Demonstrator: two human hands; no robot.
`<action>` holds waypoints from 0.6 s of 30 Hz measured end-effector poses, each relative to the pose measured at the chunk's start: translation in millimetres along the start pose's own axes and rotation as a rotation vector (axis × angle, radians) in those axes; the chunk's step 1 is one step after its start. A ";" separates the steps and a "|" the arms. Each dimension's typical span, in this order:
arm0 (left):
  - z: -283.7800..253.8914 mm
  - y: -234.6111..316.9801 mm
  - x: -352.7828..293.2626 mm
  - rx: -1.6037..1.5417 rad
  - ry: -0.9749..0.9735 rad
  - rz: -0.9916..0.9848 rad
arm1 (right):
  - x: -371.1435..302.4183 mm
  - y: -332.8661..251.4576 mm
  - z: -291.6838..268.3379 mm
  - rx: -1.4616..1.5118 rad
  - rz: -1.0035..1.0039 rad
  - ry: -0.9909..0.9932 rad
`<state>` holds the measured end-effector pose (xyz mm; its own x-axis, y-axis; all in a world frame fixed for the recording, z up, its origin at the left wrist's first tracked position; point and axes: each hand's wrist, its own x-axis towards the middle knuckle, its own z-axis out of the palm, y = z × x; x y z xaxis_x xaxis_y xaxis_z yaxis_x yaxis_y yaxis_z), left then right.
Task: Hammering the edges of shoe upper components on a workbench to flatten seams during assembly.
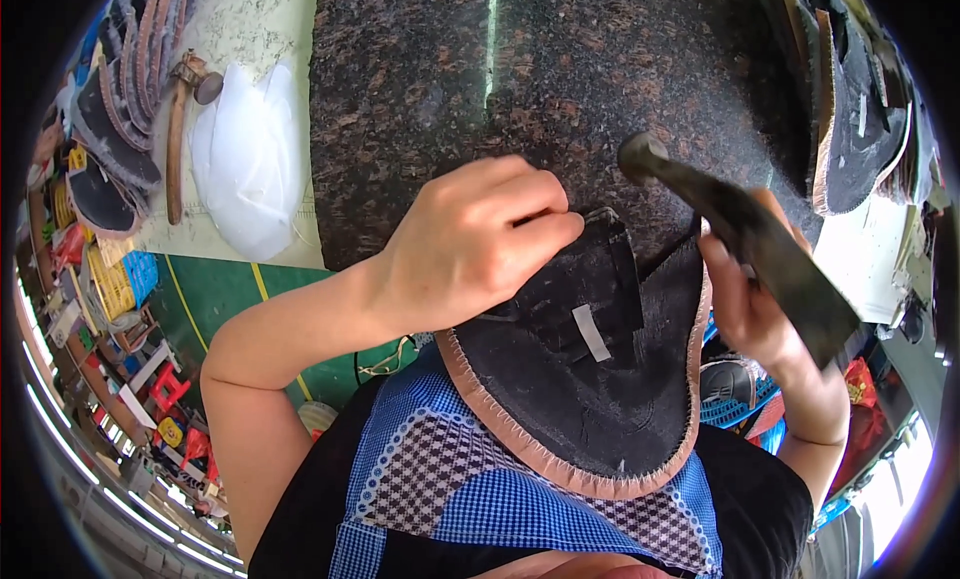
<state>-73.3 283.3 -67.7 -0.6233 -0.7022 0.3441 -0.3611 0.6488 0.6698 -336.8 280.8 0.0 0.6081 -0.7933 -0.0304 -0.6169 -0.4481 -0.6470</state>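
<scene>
A black shoe upper (540,379) with a tan, stitched rim lies partly on the dark stone slab and hangs over its near edge toward my apron. My left hand (480,239) is closed, its fingers pinching the upper by the folded black flap at its far end. A short pale strip (591,333) shows on the black lining. In my right hand (745,304) is a dark metal hammer (735,214), raised over the upper's right side. Its small round end points up and left, its broad end down and right. The hammer's handle is mostly hidden.
The polished stone slab (450,79) spans the middle. To its left lie white moulded pieces (247,159), a wooden-handled hammer (176,149) and stacked uppers (115,129). More dark uppers (860,119) stand at the right. A yellow basket (112,287) is lower left.
</scene>
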 end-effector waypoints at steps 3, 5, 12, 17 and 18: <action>-2.1 0.7 -1.8 0.038 -0.038 0.050 | -0.8 -6.3 -1.6 -0.043 -0.090 -0.268; -2.3 -7.5 10.9 0.006 -0.046 0.137 | -10.1 0.5 7.3 0.203 0.087 -0.012; -16.6 -29.4 26.2 -0.128 -0.138 0.056 | -5.0 -4.8 -4.0 0.086 0.094 -0.166; -8.0 -15.9 14.1 -0.098 -0.071 0.069 | -0.6 -10.9 -5.0 -0.735 -0.050 -0.083; -6.8 -13.1 11.6 -0.018 -0.063 0.105 | -3.3 -5.7 3.3 0.235 0.114 0.091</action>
<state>-71.1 264.7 -68.0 -0.6998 -0.6103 0.3712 -0.2796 0.7122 0.6438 -333.6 287.4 1.3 0.4873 -0.8717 -0.0513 -0.5394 -0.2542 -0.8028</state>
